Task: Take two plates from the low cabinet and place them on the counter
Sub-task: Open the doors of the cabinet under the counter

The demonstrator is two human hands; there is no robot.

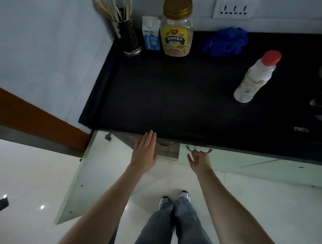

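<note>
A black, matte worktop (173,88) fills the far half of the view, with a low cabinet beneath its near edge. The cabinet's pale left door (89,179) stands swung open toward the near left, and the dim opening (166,149) behind it shows only a faint curved shape, too dark to tell whether it is a plate. The left hand (145,153) reaches flat into that opening, fingers straight and together, its grip open and holding nothing. The right hand (199,159) is just to the right, fingers loosely spread and curled at the curved metal handle (199,150) of the closed pale right door (231,159); whether it touches the handle cannot be told, and its grip is open. No plate lies on the worktop. At the far left corner of the worktop stand a dark holder of wooden chopsticks (128,37), a small blue-and-white carton (150,33) and a clear gold-lidded jar with a yellow label (178,28). A crumpled blue cloth (226,41) lies further right, and a white red-capped bottle (255,78) stands near the right edge.
</note>
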